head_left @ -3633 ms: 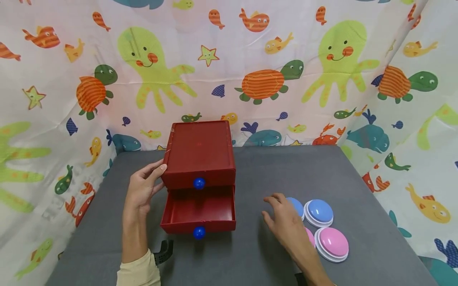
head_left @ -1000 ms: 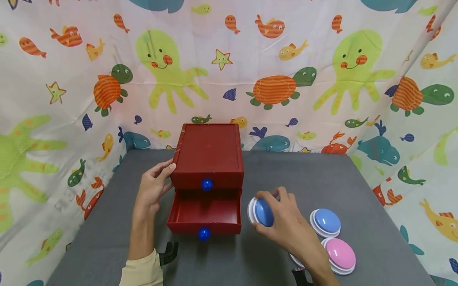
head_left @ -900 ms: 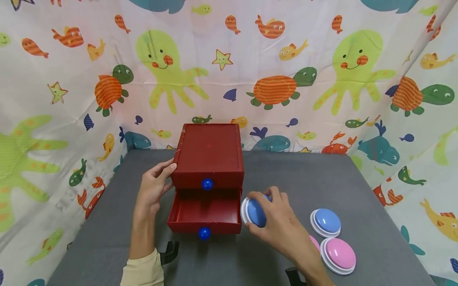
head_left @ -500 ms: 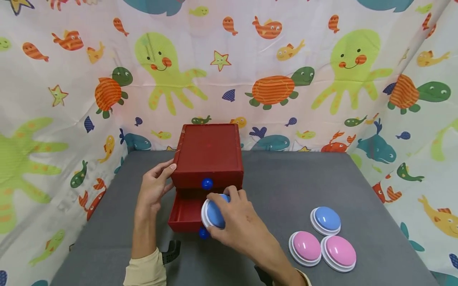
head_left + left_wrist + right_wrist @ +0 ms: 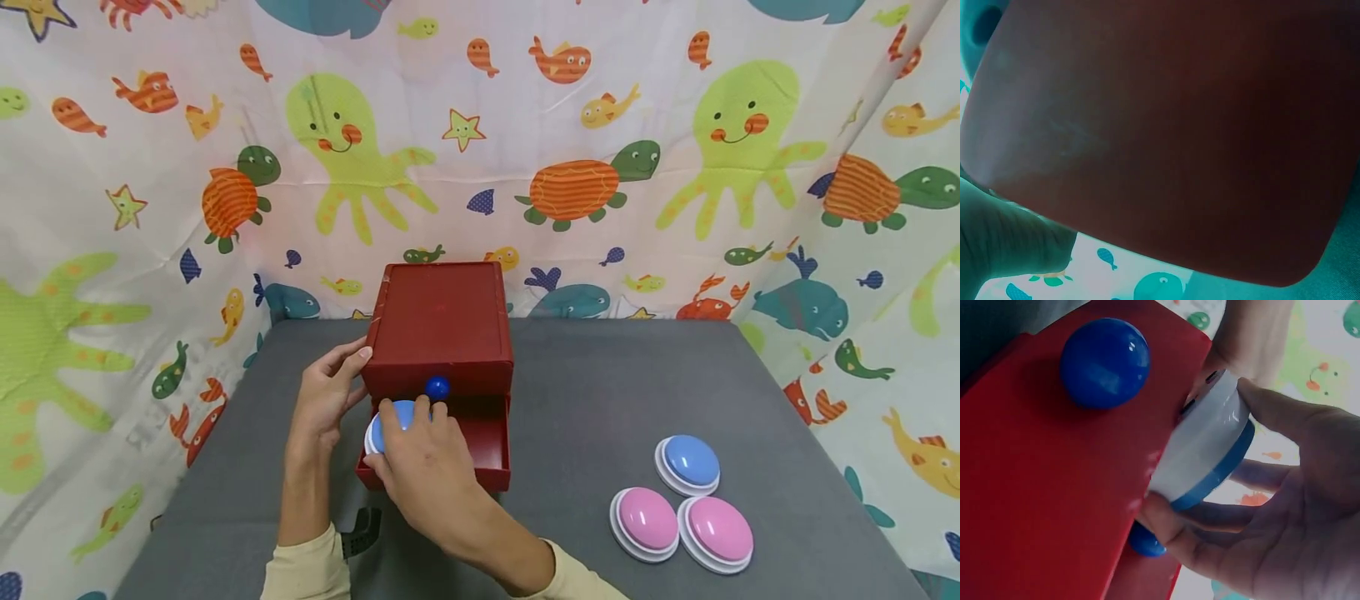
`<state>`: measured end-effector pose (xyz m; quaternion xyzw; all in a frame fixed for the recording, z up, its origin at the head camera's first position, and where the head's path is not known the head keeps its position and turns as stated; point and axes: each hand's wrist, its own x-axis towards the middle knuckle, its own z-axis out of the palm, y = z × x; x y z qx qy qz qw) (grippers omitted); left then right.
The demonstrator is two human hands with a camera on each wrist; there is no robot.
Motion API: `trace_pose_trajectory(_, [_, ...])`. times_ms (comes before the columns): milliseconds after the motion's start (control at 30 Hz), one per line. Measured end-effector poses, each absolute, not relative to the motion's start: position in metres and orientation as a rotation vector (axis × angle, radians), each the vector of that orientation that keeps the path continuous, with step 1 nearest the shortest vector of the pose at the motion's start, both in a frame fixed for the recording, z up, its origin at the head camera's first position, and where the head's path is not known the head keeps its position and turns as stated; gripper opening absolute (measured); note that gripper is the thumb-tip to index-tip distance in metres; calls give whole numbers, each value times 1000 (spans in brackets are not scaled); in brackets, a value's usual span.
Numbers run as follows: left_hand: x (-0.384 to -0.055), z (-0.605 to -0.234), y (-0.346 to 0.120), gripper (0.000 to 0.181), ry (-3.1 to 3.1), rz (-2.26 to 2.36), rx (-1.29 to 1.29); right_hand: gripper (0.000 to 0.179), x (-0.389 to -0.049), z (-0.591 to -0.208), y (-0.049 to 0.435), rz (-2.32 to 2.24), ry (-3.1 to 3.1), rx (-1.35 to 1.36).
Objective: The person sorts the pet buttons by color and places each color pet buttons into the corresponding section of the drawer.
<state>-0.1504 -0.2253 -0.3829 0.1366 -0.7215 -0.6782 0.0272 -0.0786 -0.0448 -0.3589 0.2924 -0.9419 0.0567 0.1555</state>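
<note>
Right hand (image 5: 429,467): lower centre of the head view; thumb and fingers bent round a blue-topped button (image 5: 405,412), pinching its white rim, as the right wrist view shows.
Held button: left of centre in the head view, tilted, over the left part of the pulled-out lower drawer (image 5: 487,437); cannot tell if it touches the drawer floor.
Left hand (image 5: 324,392): left of centre; fingers mostly extended, thumb apart from them, touching the left side of the red cabinet (image 5: 442,317); not wrapped round anything.
Upper drawer: pushed in, blue knob (image 5: 437,388) at mid-front.
Lower right: second blue button (image 5: 692,460), above two pink buttons (image 5: 648,517) set side by side on grey table (image 5: 585,375).
Backdrop: sea-animal cloth (image 5: 480,175) across the upper frame.
</note>
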Motion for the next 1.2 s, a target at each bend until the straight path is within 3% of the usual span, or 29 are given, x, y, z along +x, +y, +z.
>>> trace_pose_trajectory(400, [-149,-384,-226,54,-2214,-2114,433,47,-99,-368,-62,83,-2802,861])
trace_pose_trajectory(1067, [-149,-382,-224,54,-2231,-2091,442,47,-118,-373,-56,487,-3077,978])
trace_pose_trajectory(1200, [-149,-380,-224,54,-2230,-2096,450,41,-120,-372,-52,504,-3097,992])
